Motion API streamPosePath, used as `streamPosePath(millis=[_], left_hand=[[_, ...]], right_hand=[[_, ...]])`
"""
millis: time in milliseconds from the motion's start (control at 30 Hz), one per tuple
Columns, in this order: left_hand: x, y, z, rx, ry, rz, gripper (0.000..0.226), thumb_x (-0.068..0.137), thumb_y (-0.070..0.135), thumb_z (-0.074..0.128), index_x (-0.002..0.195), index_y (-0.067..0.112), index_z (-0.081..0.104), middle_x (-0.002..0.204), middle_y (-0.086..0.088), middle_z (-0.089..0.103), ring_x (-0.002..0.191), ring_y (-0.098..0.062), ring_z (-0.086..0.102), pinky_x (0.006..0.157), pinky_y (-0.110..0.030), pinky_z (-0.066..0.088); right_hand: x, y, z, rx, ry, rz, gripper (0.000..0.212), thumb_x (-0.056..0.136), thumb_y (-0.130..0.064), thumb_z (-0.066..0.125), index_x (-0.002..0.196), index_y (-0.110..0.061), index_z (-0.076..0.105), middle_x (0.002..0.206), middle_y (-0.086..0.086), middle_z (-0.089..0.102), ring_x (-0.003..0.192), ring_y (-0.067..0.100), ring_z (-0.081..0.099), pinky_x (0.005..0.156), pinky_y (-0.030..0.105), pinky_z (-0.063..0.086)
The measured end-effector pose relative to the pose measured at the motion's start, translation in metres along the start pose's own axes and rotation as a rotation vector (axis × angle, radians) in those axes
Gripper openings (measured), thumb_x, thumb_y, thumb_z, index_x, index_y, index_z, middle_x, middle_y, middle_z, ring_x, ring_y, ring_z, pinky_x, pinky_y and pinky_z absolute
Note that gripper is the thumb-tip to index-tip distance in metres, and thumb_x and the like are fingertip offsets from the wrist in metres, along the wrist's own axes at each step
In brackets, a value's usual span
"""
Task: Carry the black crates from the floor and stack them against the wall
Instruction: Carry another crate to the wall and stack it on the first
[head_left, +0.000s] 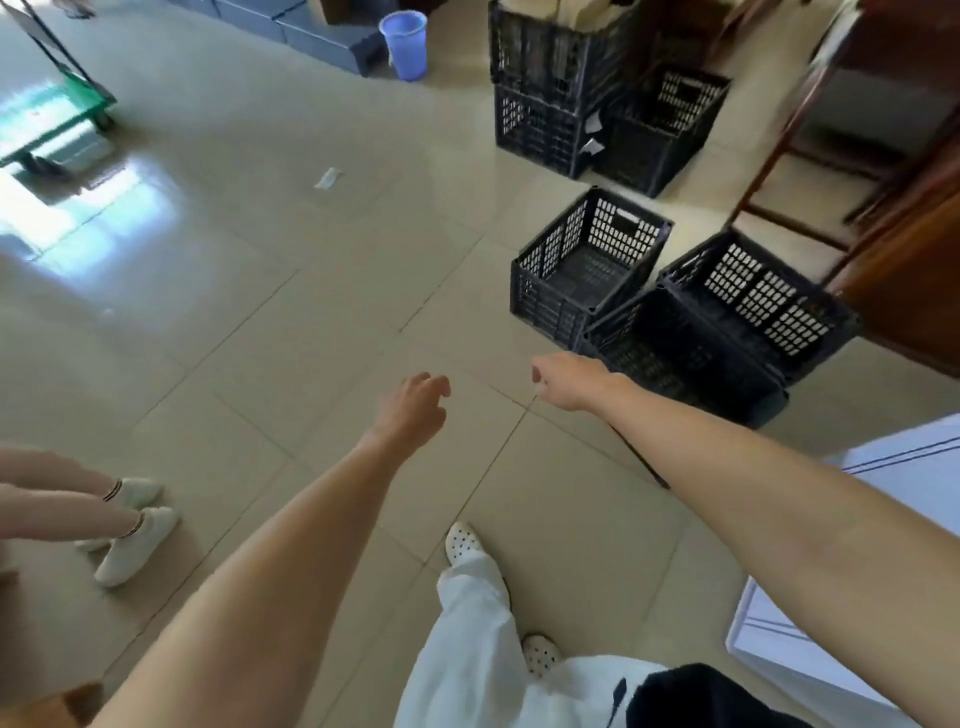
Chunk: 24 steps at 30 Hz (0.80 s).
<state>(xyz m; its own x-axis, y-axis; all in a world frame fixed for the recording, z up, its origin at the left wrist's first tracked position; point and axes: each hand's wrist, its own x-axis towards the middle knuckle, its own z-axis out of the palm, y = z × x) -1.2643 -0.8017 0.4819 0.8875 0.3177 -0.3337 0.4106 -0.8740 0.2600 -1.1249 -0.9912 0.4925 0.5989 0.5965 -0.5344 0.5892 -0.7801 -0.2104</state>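
Note:
Several black perforated crates stand on the tiled floor at the right. The nearest crate is large and lies just beyond my right hand. A smaller empty crate stands behind it. Farther back, a stack of two crates stands beside a single crate. My left hand reaches forward over bare floor, fingers loosely curled, holding nothing. My right hand is stretched toward the near crate's corner with fingers curled under, empty and apart from it.
A wooden cabinet and wooden stool legs stand at the right. A blue bucket sits at the back, a green cart at far left. Another person's legs and white shoes are at my left. A white panel is at lower right.

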Motion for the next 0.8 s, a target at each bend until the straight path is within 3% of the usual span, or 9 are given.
streamPosePath(millis=[100, 400, 567, 800], left_hand=[[0.076, 0.023, -0.021, 0.06, 0.004, 0.071, 0.033, 0.093, 0.017, 0.055, 0.125, 0.023, 0.058, 0.125, 0.0, 0.058, 0.116, -0.021, 0.055, 0.076, -0.032, 0.043], [0.318, 0.077, -0.09, 0.088, -0.051, 0.194, 0.033, 0.091, 0.015, 0.053, 0.122, 0.026, 0.059, 0.124, 0.001, 0.058, 0.115, -0.022, 0.056, 0.078, -0.032, 0.042], [0.434, 0.128, -0.102, 0.117, -0.063, 0.306, 0.032, 0.091, 0.011, 0.052, 0.12, 0.024, 0.061, 0.12, -0.001, 0.059, 0.109, -0.025, 0.059, 0.078, -0.037, 0.046], [0.569, 0.177, -0.068, 0.163, -0.18, 0.342, 0.034, 0.09, 0.011, 0.054, 0.121, 0.023, 0.06, 0.124, 0.0, 0.057, 0.111, -0.026, 0.057, 0.083, -0.04, 0.048]], right_hand=[[0.05, 0.036, -0.034, 0.059, -0.005, 0.062, 0.022, 0.095, -0.021, 0.045, 0.116, -0.021, 0.051, 0.127, 0.009, 0.056, 0.111, 0.032, 0.055, 0.088, 0.042, 0.046], [0.194, 0.134, -0.162, 0.332, 0.063, 0.27, 0.011, 0.098, -0.022, 0.041, 0.103, -0.022, 0.051, 0.108, 0.006, 0.058, 0.098, 0.028, 0.057, 0.078, 0.041, 0.045], [0.251, 0.203, -0.178, 0.362, 0.07, 0.386, 0.013, 0.099, -0.021, 0.041, 0.104, -0.02, 0.053, 0.106, 0.005, 0.059, 0.095, 0.026, 0.058, 0.084, 0.044, 0.05], [0.33, 0.304, -0.18, 0.396, -0.035, 0.498, 0.012, 0.1, -0.026, 0.043, 0.107, -0.022, 0.051, 0.11, 0.005, 0.059, 0.093, 0.027, 0.058, 0.079, 0.041, 0.049]])
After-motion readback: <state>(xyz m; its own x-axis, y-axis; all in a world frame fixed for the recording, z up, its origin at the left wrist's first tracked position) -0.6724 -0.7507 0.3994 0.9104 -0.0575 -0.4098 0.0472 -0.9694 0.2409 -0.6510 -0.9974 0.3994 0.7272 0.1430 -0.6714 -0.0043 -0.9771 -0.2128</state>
